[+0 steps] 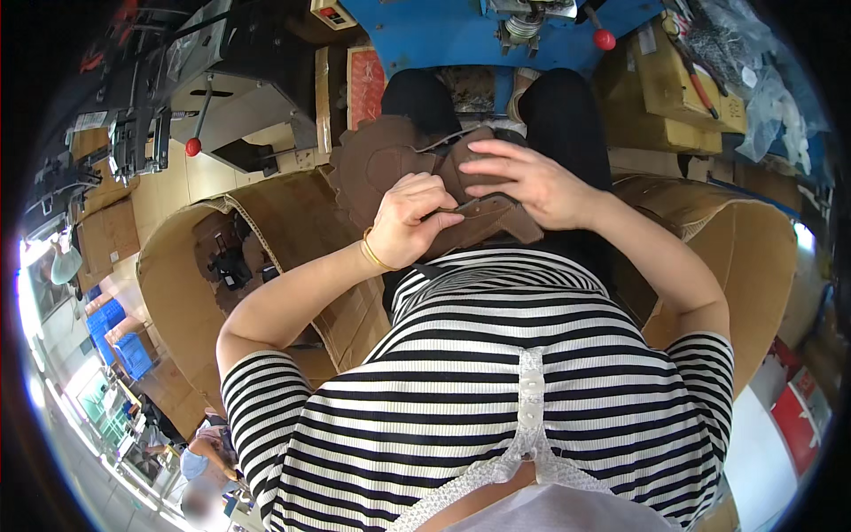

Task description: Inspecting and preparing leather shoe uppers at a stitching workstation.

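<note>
A brown, soft-looking stitched piece [377, 160], which looks like a shoe upper, lies over my lap. It has a scalloped left edge, a curved seam and a strap-like flap [496, 222] on its near side. My left hand [409, 215] is closed, thumb and forefinger pinching the near edge of the piece. On the right, my right hand [539, 184] rests against the same piece with its fingers stretched and spread; its thumb is hidden. A thin dark strip or gap shows along the piece's upper edge between the hands.
A blue machine [479, 40] with a red-knobbed lever [604, 39] stands ahead. Another red-knobbed lever [193, 147] is at left. Open cardboard boxes flank me, the left box [191, 266] holding dark and brown pieces. Cartons [660, 89] and clear plastic [771, 106] lie far right. Another person [208, 457] is lower left.
</note>
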`<move>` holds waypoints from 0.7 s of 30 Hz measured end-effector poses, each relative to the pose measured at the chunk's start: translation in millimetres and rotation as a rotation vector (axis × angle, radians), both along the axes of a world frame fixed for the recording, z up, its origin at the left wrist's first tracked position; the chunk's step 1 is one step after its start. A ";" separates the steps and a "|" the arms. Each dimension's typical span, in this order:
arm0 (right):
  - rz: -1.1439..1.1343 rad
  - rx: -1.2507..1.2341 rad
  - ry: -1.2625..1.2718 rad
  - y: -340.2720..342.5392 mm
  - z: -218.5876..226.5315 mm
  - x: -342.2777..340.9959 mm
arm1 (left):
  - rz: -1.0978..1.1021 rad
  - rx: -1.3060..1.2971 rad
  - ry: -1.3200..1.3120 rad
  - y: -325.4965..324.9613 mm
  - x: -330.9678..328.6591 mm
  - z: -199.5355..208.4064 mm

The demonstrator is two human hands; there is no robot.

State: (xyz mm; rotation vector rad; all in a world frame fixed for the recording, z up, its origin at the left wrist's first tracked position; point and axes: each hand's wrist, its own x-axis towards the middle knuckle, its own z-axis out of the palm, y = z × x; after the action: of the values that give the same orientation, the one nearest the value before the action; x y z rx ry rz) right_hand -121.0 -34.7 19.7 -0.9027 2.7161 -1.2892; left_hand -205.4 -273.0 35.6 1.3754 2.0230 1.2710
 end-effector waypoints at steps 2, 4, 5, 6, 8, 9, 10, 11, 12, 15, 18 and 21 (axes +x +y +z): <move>0.004 0.102 -0.048 -0.5 13.4 14.7 | 0.009 0.009 -0.014 2.1 0.2 -1.8; 0.036 0.172 -0.108 -1.6 31.0 23.7 | 0.048 0.044 -0.041 2.4 -0.3 -4.9; 0.035 0.170 -0.112 -0.4 34.1 23.6 | 0.047 0.029 -0.061 1.5 0.2 -4.0; 0.071 0.161 -0.123 -0.2 36.5 23.3 | 0.046 0.027 -0.064 0.0 1.0 -5.7; 0.109 0.153 -0.131 -1.0 38.1 21.4 | 0.090 0.024 -0.098 -0.2 1.8 -8.5; 0.063 0.162 -0.125 -4.0 39.3 20.6 | 0.093 0.023 -0.098 0.0 2.0 -8.9; 0.015 0.169 -0.118 -7.8 40.3 19.9 | 0.083 0.025 -0.092 0.9 1.2 -7.3; 0.015 0.167 -0.117 -13.0 38.5 20.7 | 0.074 0.027 -0.087 1.6 0.4 -5.8; -0.091 0.139 -0.057 -19.4 33.8 22.8 | 0.075 0.026 -0.085 2.7 -0.2 -4.9; -0.207 0.121 0.052 -26.9 25.8 24.5 | 0.066 0.007 -0.040 5.6 -0.3 -5.0; -0.217 0.100 0.086 -26.4 22.0 25.4 | 0.051 0.014 -0.010 5.8 1.0 -4.5; -0.204 0.055 0.065 -23.4 16.4 23.2 | 0.062 -0.023 -0.016 5.3 0.2 -5.4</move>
State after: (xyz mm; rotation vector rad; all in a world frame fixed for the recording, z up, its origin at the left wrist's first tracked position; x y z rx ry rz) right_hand -97.8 -58.1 36.1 -0.6895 2.9438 -1.2268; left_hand -205.2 -267.8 30.2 1.2974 2.0774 1.2761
